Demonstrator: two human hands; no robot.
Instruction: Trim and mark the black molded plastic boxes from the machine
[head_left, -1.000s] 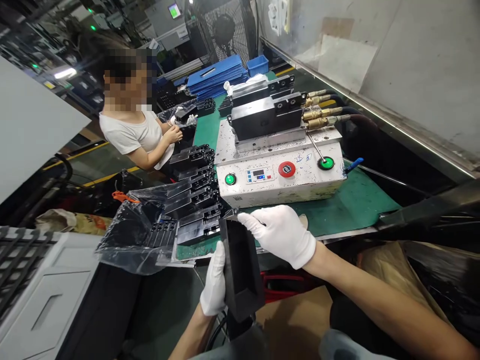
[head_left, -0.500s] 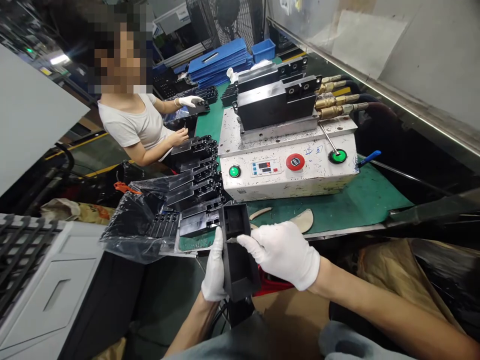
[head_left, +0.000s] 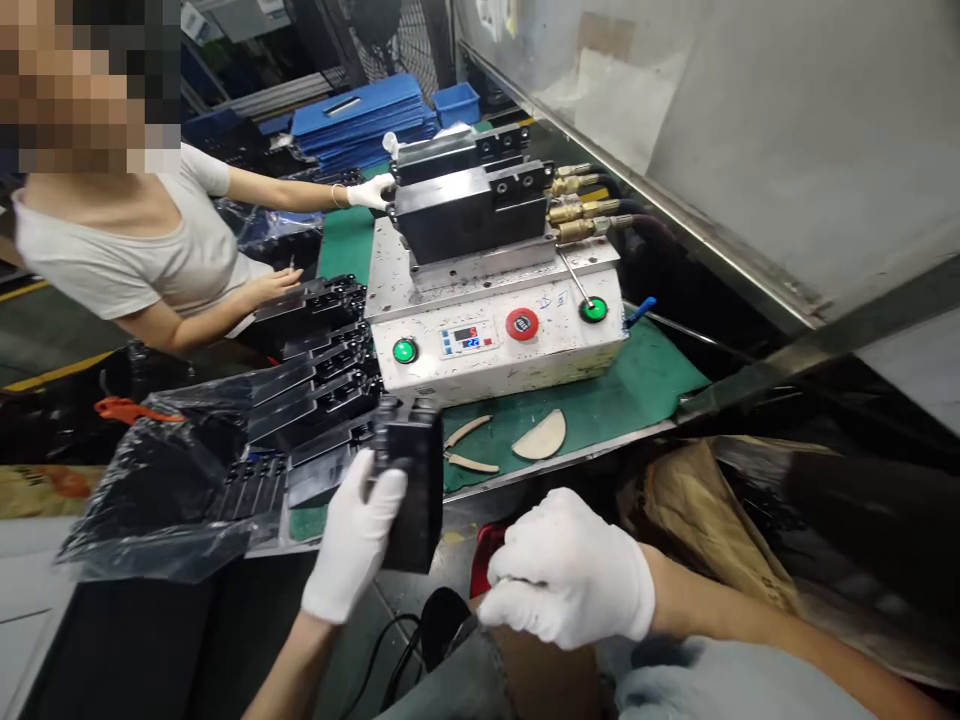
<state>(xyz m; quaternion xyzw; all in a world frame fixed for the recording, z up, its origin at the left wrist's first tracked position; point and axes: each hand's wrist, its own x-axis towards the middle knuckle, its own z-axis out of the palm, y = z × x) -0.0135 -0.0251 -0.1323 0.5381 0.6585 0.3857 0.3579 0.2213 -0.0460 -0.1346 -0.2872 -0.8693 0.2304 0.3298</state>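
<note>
My left hand point(head_left: 349, 550), in a white glove, grips a black plastic housing point(head_left: 412, 490) by its near side, thumb across its face. The housing stands tilted in front of the bench edge, a lug-like end pointing away from me. Over my lap, apart from the housing, my right hand point(head_left: 566, 570) is gloved and closed. Its fingers are curled together, and whatever they may hold is hidden. Pliers with pale handles point(head_left: 476, 465) and a pale half-round piece point(head_left: 540, 437) lie on the green mat point(head_left: 645, 370) beyond my hands.
A white machine point(head_left: 495, 365) with green buttons and a red stop button carries black blocks point(head_left: 450, 215). Similar black housings point(head_left: 315, 395) lie in a row at its left. A plastic-lined bin point(head_left: 165, 480) stands nearer. A co-worker point(head_left: 142, 250) reaches toward the machine.
My right hand has come away from the housing toward my lap. My left hand has turned the housing, so its open cavity no longer shows. The co-worker's gloved hand has reached to the machine.
</note>
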